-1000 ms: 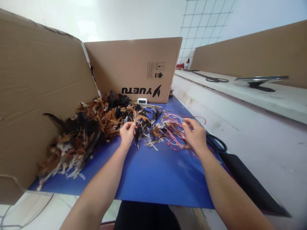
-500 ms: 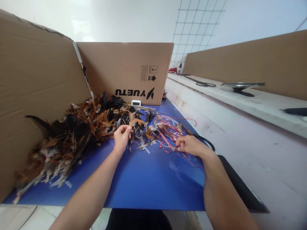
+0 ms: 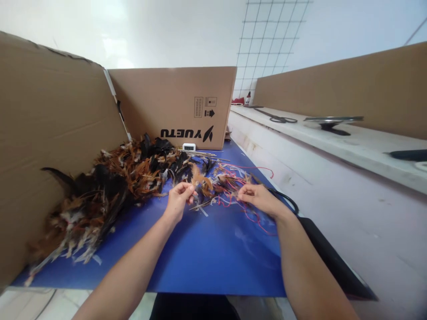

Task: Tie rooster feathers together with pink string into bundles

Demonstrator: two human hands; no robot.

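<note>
1. Far left, brown-and-black feathers [image 3: 133,172] heap up on the blue counter [image 3: 207,258], beside the cardboard panel [image 3: 50,133].
2. Here's the left hand [image 3: 178,201], grip pinched on an orange-brown feather [image 3: 197,174] over the counter.
3. And the right hand [image 3: 258,198], curled by pink strings [image 3: 231,181]; whether its grip holds anything, I can't tell.

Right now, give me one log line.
left hand: pinching orange-brown feathers | right hand: at pink strings, grip unclear | left side: brown-black feather heap | surface: blue tabletop
</note>
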